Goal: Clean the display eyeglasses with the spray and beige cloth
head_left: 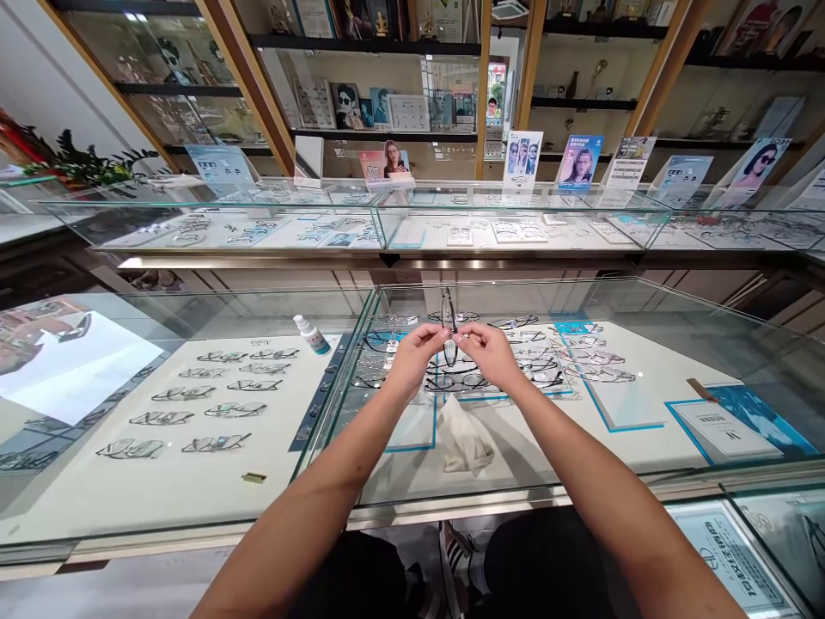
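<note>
Fingers [446,335] of both hands pinching eyeglasses [449,327] — forearms fwd, angled inward, abv glass ctr [547,464].

Glass-topped display counter [212,507] near, second glass counter [290,254] beyond. Lit shelving [387,136] on far side, wood uprights, dark shelf edges. Green plant [96,163] far left. White wall [96,52] at left. Bright opening [496,86] between far shelves.

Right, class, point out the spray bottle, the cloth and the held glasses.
Spray bottle [312,334], head view: white body.
Cloth [465,440], head view: crumpled middle.
Held glasses [449,309], head view: upper part.
</note>
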Motion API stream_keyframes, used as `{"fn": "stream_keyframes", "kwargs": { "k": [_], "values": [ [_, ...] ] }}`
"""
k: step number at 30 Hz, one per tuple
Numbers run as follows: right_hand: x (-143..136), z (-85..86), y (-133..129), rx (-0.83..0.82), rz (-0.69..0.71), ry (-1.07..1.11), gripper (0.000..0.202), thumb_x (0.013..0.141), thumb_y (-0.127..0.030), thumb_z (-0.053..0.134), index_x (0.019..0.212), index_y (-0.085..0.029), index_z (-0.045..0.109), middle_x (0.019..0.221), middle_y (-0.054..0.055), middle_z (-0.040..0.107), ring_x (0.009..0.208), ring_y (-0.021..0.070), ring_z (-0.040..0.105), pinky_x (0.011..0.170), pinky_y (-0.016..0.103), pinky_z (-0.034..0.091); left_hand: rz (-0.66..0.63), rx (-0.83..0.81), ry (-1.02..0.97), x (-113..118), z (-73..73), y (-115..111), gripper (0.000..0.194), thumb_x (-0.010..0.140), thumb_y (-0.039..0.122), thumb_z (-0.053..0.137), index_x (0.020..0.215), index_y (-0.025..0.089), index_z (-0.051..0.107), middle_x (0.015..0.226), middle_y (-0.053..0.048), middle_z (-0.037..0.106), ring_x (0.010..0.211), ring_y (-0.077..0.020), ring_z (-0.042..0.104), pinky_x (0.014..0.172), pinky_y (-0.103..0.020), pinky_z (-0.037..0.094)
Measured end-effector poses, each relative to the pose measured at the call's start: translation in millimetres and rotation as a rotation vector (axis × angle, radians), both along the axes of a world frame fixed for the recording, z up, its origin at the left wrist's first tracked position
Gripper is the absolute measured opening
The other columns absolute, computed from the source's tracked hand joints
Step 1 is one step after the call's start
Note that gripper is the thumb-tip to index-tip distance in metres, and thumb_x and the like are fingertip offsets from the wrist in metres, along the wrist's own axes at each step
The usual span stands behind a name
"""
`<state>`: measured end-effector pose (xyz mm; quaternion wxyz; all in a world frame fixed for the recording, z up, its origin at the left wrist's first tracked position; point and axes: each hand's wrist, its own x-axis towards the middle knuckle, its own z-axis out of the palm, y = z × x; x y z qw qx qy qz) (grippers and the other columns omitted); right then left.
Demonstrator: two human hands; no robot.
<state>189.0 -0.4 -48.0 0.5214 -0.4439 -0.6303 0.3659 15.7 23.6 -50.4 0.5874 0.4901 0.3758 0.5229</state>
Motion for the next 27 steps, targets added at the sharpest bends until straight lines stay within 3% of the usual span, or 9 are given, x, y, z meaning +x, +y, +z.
{"fn": "stream_keyframes", "kwargs": {
  "k": [5, 10, 14, 18, 22, 27],
  "values": [
    [1, 4.6, -1, -0.005, 0.006, 0.021, 0.038, 0.088, -0.058, 0.068, 0.088, -0.02, 0.068, 0.058, -0.009, 0.029, 0.055, 0.0118, 0.027, 0.057, 0.028, 0.025, -0.043, 0.029, -0.019, 1, -0.2, -1, 0.037, 0.073, 0.05, 0.088, 0.09, 0.021, 0.074, 0.105, -0.005, 0.075, 0.104, -0.02, 0.066, 0.096, -0.034, 0.051],
    [6, 5.1, 0, 0.033, -0.042, -0.041, 0.034, 0.09, -0.054, 0.067, 0.087, -0.02, 0.069, 0.058, -0.009, 0.033, 0.055, 0.0121, 0.031, 0.057, 0.027, 0.028, -0.007, 0.09, 0.045, -1, 2.7, 1, 0.038, 0.075, 0.052, 0.086, 0.093, 0.021, 0.074, 0.107, -0.006, 0.076, 0.105, -0.022, 0.067, 0.096, -0.035, 0.05],
    [13, 8.9, -3, 0.138, -0.218, -0.296, 0.029, 0.097, -0.047, 0.058, 0.093, -0.021, 0.072, 0.056, -0.007, 0.043, 0.055, 0.0136, 0.041, 0.06, 0.027, 0.031, 0.02, 0.138, 0.109, -3, 7.8, 1, 0.039, 0.074, 0.054, 0.085, 0.092, 0.021, 0.074, 0.108, -0.008, 0.077, 0.112, -0.0254, 0.067, 0.098, -0.036, 0.05],
    [20, 11.8, -5, 0.209, -0.414, -0.531, 0.027, 0.104, -0.038, 0.049, 0.107, -0.023, 0.072, 0.064, -0.002, 0.065, 0.056, 0.0159, 0.054, 0.062, 0.028, 0.031, 0.03, 0.145, 0.126, -6, 8.4, 2, 0.041, 0.074, 0.055, 0.086, 0.092, 0.02, 0.074, 0.108, -0.009, 0.076, 0.104, -0.0239, 0.067, 0.094, -0.036, 0.053],
    [32, 13.6, -2, 0.258, -0.568, -0.588, 0.029, 0.106, -0.036, 0.048, 0.116, -0.023, 0.071, 0.078, 0.004, 0.078, 0.066, 0.0202, 0.067, 0.065, 0.029, 0.034, 0.009, 0.164, 0.137, -10, 5.2, 7, 0.043, 0.071, 0.057, 0.087, 0.089, 0.019, 0.075, 0.104, -0.008, 0.074, 0.094, -0.0212, 0.067, 0.088, -0.036, 0.056],
    [45, 20.4, -1, 0.351, -0.672, -0.578, 0.031, 0.105, -0.033, 0.047, 0.121, -0.021, 0.071, 0.102, 0.008, 0.081, 0.077, 0.0216, 0.071, 0.071, 0.032, 0.041, -0.046, 0.127, 0.183, -13, 3.8, 10, 0.047, 0.066, 0.058, 0.091, 0.085, 0.018, 0.078, 0.1, -0.007, 0.073, 0.09, -0.0202, 0.066, 0.085, -0.039, 0.06]
  ]
}}
